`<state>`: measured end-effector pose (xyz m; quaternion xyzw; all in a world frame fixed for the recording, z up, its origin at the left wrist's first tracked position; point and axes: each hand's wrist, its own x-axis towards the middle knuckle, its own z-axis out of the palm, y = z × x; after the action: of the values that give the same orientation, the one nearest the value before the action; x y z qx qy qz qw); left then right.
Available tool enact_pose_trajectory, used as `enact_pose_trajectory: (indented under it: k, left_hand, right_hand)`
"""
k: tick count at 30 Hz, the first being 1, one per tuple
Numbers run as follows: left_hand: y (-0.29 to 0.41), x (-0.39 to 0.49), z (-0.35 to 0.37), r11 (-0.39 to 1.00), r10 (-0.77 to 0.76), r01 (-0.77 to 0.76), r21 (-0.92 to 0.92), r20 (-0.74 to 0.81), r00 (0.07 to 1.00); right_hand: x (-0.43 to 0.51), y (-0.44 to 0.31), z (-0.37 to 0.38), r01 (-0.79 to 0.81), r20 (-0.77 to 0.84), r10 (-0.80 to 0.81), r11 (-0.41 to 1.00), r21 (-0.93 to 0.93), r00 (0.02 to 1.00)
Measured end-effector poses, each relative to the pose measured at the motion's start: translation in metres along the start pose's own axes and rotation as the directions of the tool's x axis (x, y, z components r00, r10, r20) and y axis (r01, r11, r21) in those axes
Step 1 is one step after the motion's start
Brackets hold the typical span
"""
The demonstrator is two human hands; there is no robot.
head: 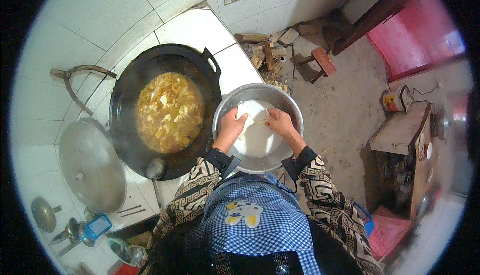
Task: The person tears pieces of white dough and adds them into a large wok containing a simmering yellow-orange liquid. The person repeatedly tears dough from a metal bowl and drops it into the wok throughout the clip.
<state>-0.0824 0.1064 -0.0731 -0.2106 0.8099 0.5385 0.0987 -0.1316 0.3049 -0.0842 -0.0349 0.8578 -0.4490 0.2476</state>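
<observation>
Both my hands are inside a round metal basin at the corner of the tiled stove top. My left hand grips a piece of soft white dough between thumb and fingers. My right hand has its fingers bent near the dough's right side; whether something small is between them is unclear. Under the hands lies a smooth white mass with cloudy liquid. Left of the basin, a large black wok holds a steaming yellowish broth with leafy vegetable pieces.
A metal ladle rests on the wok's near edge. A big metal lid and a forked wooden piece lie left of the wok. Split firewood and a small red stool are on the floor beyond the basin; a wooden cabinet stands right.
</observation>
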Motion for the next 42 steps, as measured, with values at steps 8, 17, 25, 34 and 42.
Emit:
enact_pose_trajectory:
  k: [8, 17, 25, 34, 42]
  left_hand:
    - [-0.004, 0.001, 0.003, 0.964, 0.039, -0.014, -0.265, 0.089, 0.995]
    - [0.086, -0.035, -0.078, 0.839, 0.211, -0.051, -0.542, 0.237, 0.948]
    - [0.124, -0.073, -0.176, 0.777, 0.195, -0.109, -0.620, 0.072, 0.978]
    - [0.122, -0.100, -0.345, 0.694, 0.185, -0.253, -0.674, -0.172, 0.968]
    - [0.085, -0.116, -0.460, 0.736, 0.227, -0.372, -0.566, -0.312, 0.923]
  right_hand:
    - [-0.001, 0.001, 0.005, 0.345, -0.146, -0.428, 0.852, -0.393, 0.892]
    - [-0.025, -0.112, -0.032, -0.091, 0.446, -0.182, 0.847, 0.523, 0.876]
    - [-0.032, -0.209, -0.006, -0.015, 0.580, -0.329, 0.861, 0.508, 0.745]
    - [-0.030, -0.292, 0.086, -0.030, 0.645, -0.345, 0.867, 0.497, 0.682]
    - [-0.033, -0.335, 0.161, 0.101, 0.679, -0.284, 0.950, 0.297, 0.677]
